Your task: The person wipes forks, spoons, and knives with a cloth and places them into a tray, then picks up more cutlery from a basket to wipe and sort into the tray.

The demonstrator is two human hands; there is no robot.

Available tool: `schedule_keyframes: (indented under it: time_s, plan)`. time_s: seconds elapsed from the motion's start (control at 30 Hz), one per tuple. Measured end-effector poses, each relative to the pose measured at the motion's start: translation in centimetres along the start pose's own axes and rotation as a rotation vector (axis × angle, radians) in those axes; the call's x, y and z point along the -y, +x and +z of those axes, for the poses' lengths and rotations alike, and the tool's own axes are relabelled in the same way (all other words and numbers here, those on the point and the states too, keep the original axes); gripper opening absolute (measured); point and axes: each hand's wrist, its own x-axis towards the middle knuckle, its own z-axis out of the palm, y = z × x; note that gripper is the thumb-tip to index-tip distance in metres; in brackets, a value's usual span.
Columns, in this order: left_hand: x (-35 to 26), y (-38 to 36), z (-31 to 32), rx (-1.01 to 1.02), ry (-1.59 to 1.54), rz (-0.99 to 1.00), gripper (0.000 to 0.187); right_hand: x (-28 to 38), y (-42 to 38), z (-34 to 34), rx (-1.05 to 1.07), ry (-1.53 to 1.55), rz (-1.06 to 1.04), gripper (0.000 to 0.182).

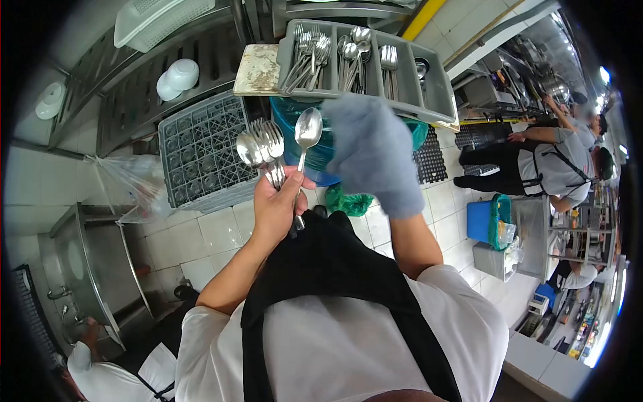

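Note:
My left hand (276,209) is closed round the handles of several spoons and forks. In that bunch, forks (269,141) fan out beside a spoon (249,150), bowls and tines upward. One spoon (309,128) stands apart to the right, its handle pinched near my thumb. A grey-blue cloth (375,154) covers my right hand (406,221), hiding the fingers; only the wrist and forearm show. The cloth is slightly blurred, just right of the separate spoon, in front of a grey cutlery tray (406,75). Its compartments hold forks (307,57), spoons (353,53) and other cutlery (389,63).
A grey dish rack (204,144) stands left of my hands. White bowls (179,77) sit on a metal shelf. Below the tray is a blue tub (284,117). Co-workers (556,157) stand at right; another person (110,372) is at a sink (90,268) lower left.

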Motion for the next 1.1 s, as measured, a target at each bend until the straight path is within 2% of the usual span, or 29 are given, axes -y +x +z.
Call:
schedule_keyframes:
  time_s: [0.1,0.2,0.27,0.3,0.5,0.53,0.6,0.63,0.7,0.73,0.77,0.83,0.87,0.9,0.97,1.0,1.03,1.1]
  plan:
    - [0.4,0.5,1.2,0.094,0.033,0.02,0.013,3.0,-0.3,1.2,0.056,0.097,0.06,0.039]
    - [0.3,0.2,2.1,0.095,0.179,0.032,0.012,2.7,-0.3,2.0,0.051,0.119,0.127,0.034]
    - [-0.2,-0.2,2.7,0.057,0.202,0.031,0.012,1.3,-0.1,2.4,-0.127,0.175,-0.036,0.022]
    - [-0.2,-0.2,2.7,0.058,0.202,0.027,0.012,1.3,-0.5,2.7,-0.125,0.175,-0.032,0.022]
    - [0.2,-0.1,2.4,0.032,0.194,0.101,0.011,2.0,-1.6,5.9,-0.029,-1.03,0.102,0.04]
    - [0.3,0.0,2.4,0.022,0.198,0.102,0.011,2.1,-0.9,6.1,-0.032,-1.031,0.099,0.04]
    - [0.4,0.3,2.2,0.012,0.199,0.102,0.011,2.6,1.3,4.9,0.719,-0.509,0.222,0.038]
    - [0.5,0.5,2.0,0.023,0.207,0.081,0.013,2.7,1.1,4.2,0.719,-0.514,0.216,0.038]
    - [0.7,0.9,1.3,0.032,0.215,0.063,0.016,2.7,0.3,3.0,0.046,0.155,-0.021,0.014]
    - [0.7,0.9,0.9,0.095,0.247,0.005,0.018,1.7,0.2,4.8,-0.096,-0.089,0.01,0.018]
    - [0.6,0.9,0.8,0.158,0.277,-0.053,0.021,1.3,0.3,5.3,-0.097,-0.091,0.01,0.018]
    - [0.6,0.3,1.8,0.142,0.202,-0.055,0.023,0.4,1.1,5.9,-0.143,-0.092,0.172,0.024]
    - [0.6,-0.1,2.2,0.122,0.127,-0.066,0.025,0.0,2.5,6.1,0.068,-0.128,0.429,0.03]
    - [0.7,-0.4,2.1,0.126,0.125,-0.061,0.025,-0.1,2.7,5.8,0.063,-0.133,0.427,0.03]
    - [0.9,-0.7,1.6,0.173,0.12,-0.15,0.026,0.1,3.4,4.3,-0.064,0.097,0.635,0.035]
    - [1.1,-1.0,1.3,0.188,0.157,-0.125,0.027,-0.1,3.0,2.8,0.101,-0.211,0.296,0.039]
    - [1.1,-0.9,1.0,0.19,0.155,-0.122,0.027,-0.3,2.9,3.2,0.099,-0.214,0.295,0.039]
    - [0.9,-0.9,0.7,0.143,0.241,-0.059,0.027,0.0,2.7,4.1,0.008,0.372,0.442,0.016]
